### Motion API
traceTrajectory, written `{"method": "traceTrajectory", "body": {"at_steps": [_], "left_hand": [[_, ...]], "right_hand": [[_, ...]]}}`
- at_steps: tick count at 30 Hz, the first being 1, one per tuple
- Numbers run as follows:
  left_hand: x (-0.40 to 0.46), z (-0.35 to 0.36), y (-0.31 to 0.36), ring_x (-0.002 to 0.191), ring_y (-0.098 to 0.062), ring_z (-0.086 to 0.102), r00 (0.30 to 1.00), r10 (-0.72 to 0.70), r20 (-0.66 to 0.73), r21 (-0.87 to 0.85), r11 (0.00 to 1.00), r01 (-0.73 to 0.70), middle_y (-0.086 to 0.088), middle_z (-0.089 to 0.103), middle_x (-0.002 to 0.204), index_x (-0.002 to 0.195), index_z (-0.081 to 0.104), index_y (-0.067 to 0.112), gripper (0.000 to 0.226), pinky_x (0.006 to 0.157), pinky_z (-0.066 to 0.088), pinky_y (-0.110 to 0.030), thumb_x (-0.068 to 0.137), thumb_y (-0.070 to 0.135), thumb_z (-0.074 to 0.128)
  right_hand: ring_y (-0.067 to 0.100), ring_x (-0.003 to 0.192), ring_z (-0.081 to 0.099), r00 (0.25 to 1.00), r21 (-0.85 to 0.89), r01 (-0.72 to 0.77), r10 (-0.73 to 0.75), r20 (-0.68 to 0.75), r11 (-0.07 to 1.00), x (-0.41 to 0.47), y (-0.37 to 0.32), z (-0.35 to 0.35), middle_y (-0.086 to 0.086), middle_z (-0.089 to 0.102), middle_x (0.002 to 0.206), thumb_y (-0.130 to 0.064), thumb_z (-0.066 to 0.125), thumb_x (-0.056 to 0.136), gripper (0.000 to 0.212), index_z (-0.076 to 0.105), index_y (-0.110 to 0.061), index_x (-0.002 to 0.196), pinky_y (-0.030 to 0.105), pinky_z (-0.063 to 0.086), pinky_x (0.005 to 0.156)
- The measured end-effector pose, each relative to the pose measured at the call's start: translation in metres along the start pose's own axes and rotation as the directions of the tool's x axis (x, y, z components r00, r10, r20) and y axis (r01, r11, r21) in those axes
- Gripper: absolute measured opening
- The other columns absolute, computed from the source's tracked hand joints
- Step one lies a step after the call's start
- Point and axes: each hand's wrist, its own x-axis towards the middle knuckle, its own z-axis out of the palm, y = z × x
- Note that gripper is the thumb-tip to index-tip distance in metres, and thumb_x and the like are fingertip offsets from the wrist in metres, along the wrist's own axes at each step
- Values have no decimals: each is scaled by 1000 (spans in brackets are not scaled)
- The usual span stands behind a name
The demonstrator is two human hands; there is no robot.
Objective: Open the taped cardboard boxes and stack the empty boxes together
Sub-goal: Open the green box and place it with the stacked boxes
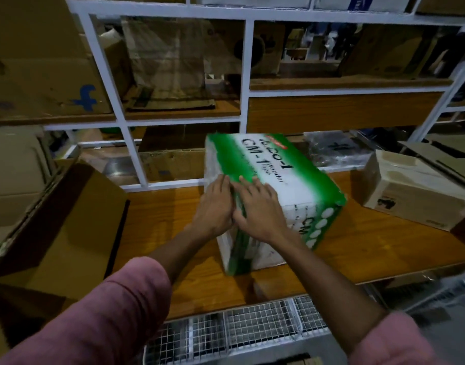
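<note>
A green and white cardboard box [286,180] with black lettering stands closed on the wooden shelf board [173,219], turned at an angle. My left hand [215,206] and my right hand [257,209] lie side by side on its near top edge, fingers spread flat and pressing on the green strip along that edge. Neither hand holds anything. A small brown taped box [410,191] rests on the board to the right. At the left a large brown box [68,227] stands open with its flaps up.
White metal racking [126,143] rises behind the board, its shelves filled with flattened cardboard and other boxes. A wire mesh panel [242,327] lies below the board's front edge. A plastic-wrapped bundle [336,148] sits behind the green box.
</note>
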Motion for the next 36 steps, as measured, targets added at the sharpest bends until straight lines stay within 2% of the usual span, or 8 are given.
{"method": "traceTrajectory", "body": {"at_steps": [7, 12, 16, 22, 26, 29, 32, 36], "left_hand": [[-34, -4, -35, 156, -31, -11, 995, 0, 100, 205, 979, -20, -6, -9, 170, 161, -6, 22, 95, 122, -2, -49, 95, 26, 61], [-28, -17, -38, 155, -36, -15, 997, 62, 52, 290, 954, -74, -16, 5, 168, 153, 24, 20, 65, 124, -5, -58, 97, 35, 54], [-27, -30, -42, 154, -35, 12, 996, 26, 83, 259, 965, -47, -12, 28, 159, 149, 26, 19, 66, 122, 2, -65, 94, 39, 55], [-41, -32, -36, 130, -37, 38, 1000, 7, 29, 392, 920, -18, -11, 38, 140, 150, 30, 16, 71, 118, 13, -69, 92, 54, 46], [-66, -29, -36, 107, -28, 45, 993, 37, -110, 380, 925, 8, -8, 49, 119, 131, 52, 20, 57, 97, 40, -55, 94, 58, 31], [-65, -39, -43, 92, -17, 47, 987, 24, -162, 249, 968, 18, -2, 52, 100, 115, 63, 19, 49, 84, 43, -41, 103, 48, 26], [-60, -48, -43, 75, -16, 47, 968, -47, -246, 181, 979, 93, 0, 52, 85, 103, 66, 12, 36, 63, 37, -32, 106, 38, 41], [-69, -49, -49, 76, -19, 54, 963, -97, -250, 180, 973, 145, -5, 65, 95, 108, 67, 14, 24, 60, 39, -33, 103, 33, 53]], "right_hand": [[21, 155, 19, 985, 152, 117, -135, 112, 982, -14, 9, 6, -6, 31, 165, -40, 47, 85, 72, 39, -27, 155, 50, 7, 126], [17, 157, 7, 960, 204, 140, -183, 213, 969, -15, 10, 0, -11, 20, 168, -16, 60, 90, 73, 34, -29, 158, 49, -2, 127], [14, 157, 4, 942, 212, 164, -216, 256, 963, -12, 16, -4, -14, 19, 168, -5, 59, 87, 78, 34, -31, 157, 49, -5, 126], [17, 155, 22, 968, 270, 100, -157, 197, 958, -17, 26, -9, -11, 47, 155, 3, 54, 77, 78, 45, -28, 149, 51, 12, 126], [13, 107, 67, 1000, 459, -5, 7, -3, 889, -1, 17, -13, -7, 76, 112, -25, 57, 93, 19, 76, -22, 98, 48, 54, 95], [18, 81, 64, 994, 339, -70, 95, -58, 938, 24, -5, -18, 0, 72, 91, -35, 53, 102, 28, 72, -17, 94, 37, 51, 74], [26, 107, 54, 993, 44, -70, 74, -95, 997, 42, -21, -4, 7, 61, 115, -38, 50, 101, 30, 65, -17, 115, 45, 44, 92], [28, 131, 45, 998, -3, -39, 39, -49, 999, 36, -33, 14, 12, 49, 139, -40, 40, 103, 43, 52, -16, 135, 50, 31, 112]]}}
